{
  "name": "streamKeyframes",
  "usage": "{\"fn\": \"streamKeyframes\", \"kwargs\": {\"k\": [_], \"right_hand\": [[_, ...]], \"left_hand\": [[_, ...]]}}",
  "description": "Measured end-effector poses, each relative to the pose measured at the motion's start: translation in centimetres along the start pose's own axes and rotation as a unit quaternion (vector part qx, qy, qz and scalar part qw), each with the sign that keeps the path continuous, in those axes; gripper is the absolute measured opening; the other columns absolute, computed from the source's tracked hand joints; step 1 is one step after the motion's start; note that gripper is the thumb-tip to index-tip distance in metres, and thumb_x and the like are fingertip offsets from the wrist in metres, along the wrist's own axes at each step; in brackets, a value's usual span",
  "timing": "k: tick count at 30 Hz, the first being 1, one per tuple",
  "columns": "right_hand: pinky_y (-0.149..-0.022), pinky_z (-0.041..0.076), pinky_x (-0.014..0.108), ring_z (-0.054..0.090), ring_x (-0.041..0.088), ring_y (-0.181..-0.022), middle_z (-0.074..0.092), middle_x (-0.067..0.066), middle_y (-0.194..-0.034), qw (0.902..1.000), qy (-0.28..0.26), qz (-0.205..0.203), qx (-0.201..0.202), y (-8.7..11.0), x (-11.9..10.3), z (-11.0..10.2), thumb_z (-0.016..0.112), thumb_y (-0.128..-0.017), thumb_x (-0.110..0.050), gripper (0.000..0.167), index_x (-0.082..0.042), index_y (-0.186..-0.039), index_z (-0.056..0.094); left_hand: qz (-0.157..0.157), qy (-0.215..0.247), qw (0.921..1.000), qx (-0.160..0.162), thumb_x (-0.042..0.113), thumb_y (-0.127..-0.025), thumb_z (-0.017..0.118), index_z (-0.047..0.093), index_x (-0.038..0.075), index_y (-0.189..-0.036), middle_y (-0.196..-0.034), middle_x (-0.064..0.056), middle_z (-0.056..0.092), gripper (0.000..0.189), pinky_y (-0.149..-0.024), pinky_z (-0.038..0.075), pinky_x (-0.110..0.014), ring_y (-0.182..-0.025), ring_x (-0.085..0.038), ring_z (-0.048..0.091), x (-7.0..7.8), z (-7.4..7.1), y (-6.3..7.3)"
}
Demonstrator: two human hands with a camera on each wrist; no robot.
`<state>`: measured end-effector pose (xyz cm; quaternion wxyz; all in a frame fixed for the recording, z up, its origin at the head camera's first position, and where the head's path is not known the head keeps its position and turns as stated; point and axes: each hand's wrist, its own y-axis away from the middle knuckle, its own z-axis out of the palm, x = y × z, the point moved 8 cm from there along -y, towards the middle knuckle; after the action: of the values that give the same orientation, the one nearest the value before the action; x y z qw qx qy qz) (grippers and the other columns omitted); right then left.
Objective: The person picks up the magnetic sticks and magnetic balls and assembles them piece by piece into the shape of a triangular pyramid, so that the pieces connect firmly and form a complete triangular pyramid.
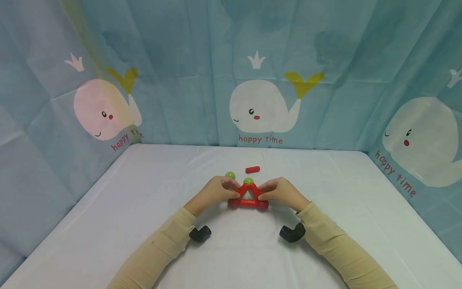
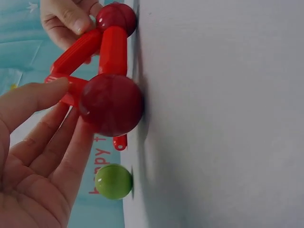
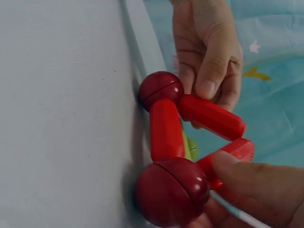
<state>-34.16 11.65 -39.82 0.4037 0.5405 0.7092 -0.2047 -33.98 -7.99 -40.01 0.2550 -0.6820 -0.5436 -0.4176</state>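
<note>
A red bar (image 1: pixel 248 203) lies between two dark red balls, the left ball (image 2: pixel 111 105) and the right ball (image 3: pixel 172 192). From each ball a further red bar slants upward, and the two lean toward each other at the top. My left hand (image 1: pixel 217 192) pinches the left slanting bar (image 3: pixel 213 117) between thumb and fingers. With thumb and fingertips, my right hand (image 1: pixel 282 192) pinches the right slanting bar (image 2: pixel 78 51). In the right wrist view the bars' upper ends come close together. A green ball (image 1: pixel 248 181) overlaps the apex in the head view.
Another green ball (image 1: pixel 230 175) sits behind my left hand. Farther back lies a loose red bar (image 1: pixel 252 169). The white tabletop (image 1: pixel 144 180) meets blue curtains (image 1: pixel 180 112) printed with whales at the back and sides. Black wrist devices (image 1: pixel 200 234) sit below each sleeve cuff.
</note>
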Motion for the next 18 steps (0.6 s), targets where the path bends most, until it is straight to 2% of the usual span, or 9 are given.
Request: {"fn": "streamKeyframes", "kwargs": {"k": [3, 8, 11, 13, 18], "right_hand": [[-0.077, 0.057, 0.032, 0.067, 0.015, -0.083, 0.075, 0.006, -0.099, 0.9992, 0.017, 0.032, -0.015, 0.1, 0.5, -0.1, 0.081, -0.081, -0.02, 0.033, -0.007, -0.11, 0.075], [-0.075, 0.058, 0.031, 0.067, 0.014, -0.076, 0.074, 0.003, -0.093, 0.9962, 0.021, 0.073, -0.042, 0.3, 1.3, 0.0, 0.081, -0.081, -0.02, 0.032, -0.005, -0.109, 0.074], [-0.075, 0.058, 0.03, 0.068, 0.014, -0.074, 0.075, 0.004, -0.091, 0.9968, 0.017, 0.068, -0.038, 0.3, 1.2, -0.2, 0.08, -0.082, -0.018, 0.028, -0.004, -0.106, 0.075], [-0.074, 0.057, 0.03, 0.067, 0.013, -0.073, 0.076, 0.004, -0.09, 0.9973, 0.017, 0.063, -0.034, 0.3, 1.2, -0.4, 0.079, -0.082, -0.017, 0.026, -0.004, -0.104, 0.075], [-0.073, 0.057, 0.029, 0.066, 0.012, -0.073, 0.076, 0.005, -0.089, 0.998, 0.013, 0.047, -0.041, 0.1, 1.0, -0.5, 0.077, -0.083, -0.015, 0.026, -0.003, -0.106, 0.076]], "left_hand": [[-0.005, -0.009, 0.9999, -0.013, 0.017, -0.084, 0.078, 0.073, 0.014, -0.107, -0.104, 0.0, 0.073, 0.024, -0.093, 0.054, -0.038, -0.098, -0.014, 0.066, 0.0, -0.1, 0.0], [-0.015, -0.033, 0.9987, -0.037, 0.014, -0.082, 0.079, 0.073, 0.01, -0.106, -0.1, -0.001, 0.073, 0.025, -0.084, 0.053, -0.031, -0.094, -0.013, 0.066, -0.3, -0.2, 0.0], [-0.012, -0.042, 0.9978, -0.05, 0.015, -0.083, 0.079, 0.072, 0.01, -0.107, -0.099, -0.001, 0.073, 0.026, -0.081, 0.052, -0.028, -0.094, -0.013, 0.065, -0.3, -0.1, 0.0], [-0.013, -0.041, 0.9977, -0.052, 0.016, -0.084, 0.078, 0.072, 0.01, -0.11, -0.102, -0.001, 0.073, 0.028, -0.084, 0.053, -0.03, -0.096, -0.014, 0.065, -0.3, -0.3, 0.0], [-0.024, -0.032, 0.999, -0.021, 0.017, -0.088, 0.074, 0.071, 0.01, -0.117, -0.115, -0.002, 0.071, 0.03, -0.095, 0.053, -0.039, -0.105, -0.019, 0.064, -0.3, -1.3, -0.2]]}}
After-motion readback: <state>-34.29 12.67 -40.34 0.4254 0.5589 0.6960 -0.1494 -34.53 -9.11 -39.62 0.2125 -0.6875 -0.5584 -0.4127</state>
